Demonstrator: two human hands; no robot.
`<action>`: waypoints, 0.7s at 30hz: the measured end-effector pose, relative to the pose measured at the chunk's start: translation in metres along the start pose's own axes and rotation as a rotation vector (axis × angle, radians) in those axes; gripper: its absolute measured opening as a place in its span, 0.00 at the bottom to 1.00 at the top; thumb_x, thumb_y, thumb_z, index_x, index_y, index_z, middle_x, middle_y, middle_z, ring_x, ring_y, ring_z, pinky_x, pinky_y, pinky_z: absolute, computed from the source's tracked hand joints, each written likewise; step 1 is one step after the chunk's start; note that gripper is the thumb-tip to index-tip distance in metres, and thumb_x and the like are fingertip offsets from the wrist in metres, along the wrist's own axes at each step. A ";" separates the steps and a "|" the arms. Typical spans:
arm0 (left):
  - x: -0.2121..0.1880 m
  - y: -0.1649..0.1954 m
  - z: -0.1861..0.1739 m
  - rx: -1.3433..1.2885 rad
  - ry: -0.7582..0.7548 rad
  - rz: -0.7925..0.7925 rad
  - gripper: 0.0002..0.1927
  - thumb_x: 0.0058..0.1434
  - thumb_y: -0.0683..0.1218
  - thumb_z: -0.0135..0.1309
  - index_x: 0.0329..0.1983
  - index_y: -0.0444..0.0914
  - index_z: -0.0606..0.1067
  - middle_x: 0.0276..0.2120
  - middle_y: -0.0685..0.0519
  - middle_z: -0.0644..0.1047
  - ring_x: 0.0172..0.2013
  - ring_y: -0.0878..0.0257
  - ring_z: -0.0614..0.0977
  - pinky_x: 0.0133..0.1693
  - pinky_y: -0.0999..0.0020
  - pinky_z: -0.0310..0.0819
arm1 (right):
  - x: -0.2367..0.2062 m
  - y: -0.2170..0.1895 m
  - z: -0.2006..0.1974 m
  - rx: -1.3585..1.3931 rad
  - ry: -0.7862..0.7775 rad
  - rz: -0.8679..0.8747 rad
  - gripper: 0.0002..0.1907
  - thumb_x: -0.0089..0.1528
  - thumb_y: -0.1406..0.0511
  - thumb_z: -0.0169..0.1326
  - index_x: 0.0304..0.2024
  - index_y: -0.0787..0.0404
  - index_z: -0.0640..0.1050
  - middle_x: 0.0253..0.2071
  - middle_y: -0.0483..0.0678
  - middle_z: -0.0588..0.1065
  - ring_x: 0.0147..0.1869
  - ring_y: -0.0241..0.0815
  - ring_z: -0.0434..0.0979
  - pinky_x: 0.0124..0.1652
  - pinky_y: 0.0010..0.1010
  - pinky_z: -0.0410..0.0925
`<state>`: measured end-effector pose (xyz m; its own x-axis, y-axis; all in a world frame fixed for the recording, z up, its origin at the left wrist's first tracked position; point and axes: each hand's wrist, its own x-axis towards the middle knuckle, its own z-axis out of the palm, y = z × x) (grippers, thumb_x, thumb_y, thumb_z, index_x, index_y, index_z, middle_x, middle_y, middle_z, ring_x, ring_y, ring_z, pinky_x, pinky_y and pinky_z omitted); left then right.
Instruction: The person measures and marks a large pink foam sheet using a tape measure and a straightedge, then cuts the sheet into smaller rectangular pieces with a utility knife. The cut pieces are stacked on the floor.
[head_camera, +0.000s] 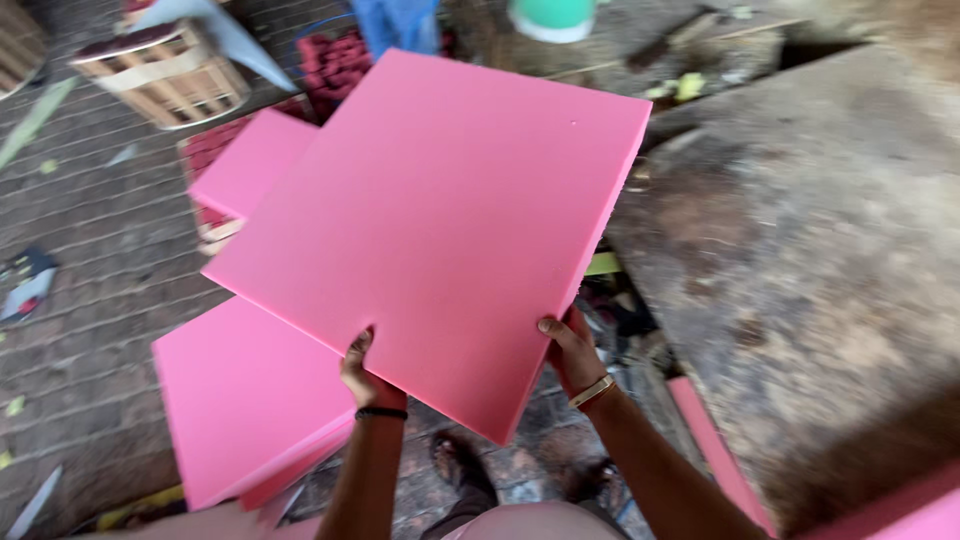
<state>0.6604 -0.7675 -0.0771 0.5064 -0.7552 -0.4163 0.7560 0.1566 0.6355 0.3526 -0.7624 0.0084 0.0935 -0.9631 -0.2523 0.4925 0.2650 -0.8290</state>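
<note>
A large pink foam sheet (435, 225) fills the middle of the view, held tilted above the brick floor (90, 250) with one corner pointing toward 6 o'clock. The left hand (366, 375) grips its lower edge at about 7 o'clock; the thumb lies on top and the fingers curl underneath, hidden by the sheet. A dark band circles that wrist. The right hand (572, 352) clasps the neighbouring edge at about 5 o'clock, thumb on the top face, the other fingers wrapped out of sight below; a pale strap sits on that wrist. Both hands are closed on the sheet. At 8 o'clock a stack of pink foam sheets (240, 400) lies on the floor, partly covered by the held one. Another pink sheet (255, 160) shows at 10 o'clock, resting over a crate of dark red pieces (205, 150) that is mostly hidden. A wooden basket (165, 70) stands at 11 o'clock, blurred. At 12 o'clock a green and white round object (550, 15) is cut off by the top edge. A rough, stained stone slab (800, 260) takes up the 3 o'clock side. Between the forearms, sandalled feet (460, 465) are dimly seen. Pink foam at the lower right corner is cut off.
</note>
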 end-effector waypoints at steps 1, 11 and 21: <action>0.018 0.013 -0.020 -0.016 0.044 -0.016 0.16 0.52 0.47 0.52 0.41 0.35 0.79 0.44 0.46 0.81 0.49 0.50 0.80 0.52 0.48 0.75 | 0.016 0.019 0.021 -0.014 -0.007 0.035 0.41 0.53 0.58 0.61 0.66 0.63 0.64 0.59 0.53 0.72 0.63 0.52 0.74 0.58 0.49 0.70; 0.112 0.118 -0.136 -0.160 0.361 0.100 0.13 0.54 0.44 0.53 0.41 0.36 0.79 0.47 0.48 0.81 0.51 0.52 0.80 0.56 0.53 0.73 | 0.143 0.160 0.172 -0.167 -0.135 0.277 0.35 0.55 0.58 0.61 0.61 0.69 0.67 0.55 0.56 0.74 0.58 0.50 0.77 0.52 0.46 0.72; 0.249 0.177 -0.079 -0.277 0.498 0.258 0.13 0.52 0.44 0.55 0.38 0.33 0.80 0.45 0.45 0.81 0.50 0.51 0.80 0.55 0.53 0.74 | 0.332 0.190 0.276 -0.138 -0.278 0.251 0.31 0.57 0.62 0.58 0.60 0.65 0.67 0.54 0.52 0.74 0.58 0.46 0.76 0.53 0.41 0.71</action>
<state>0.9534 -0.8780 -0.1194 0.7691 -0.2941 -0.5674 0.6292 0.5039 0.5917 0.7158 -1.0441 -0.0955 0.4366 -0.8383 -0.3264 0.3058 0.4795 -0.8226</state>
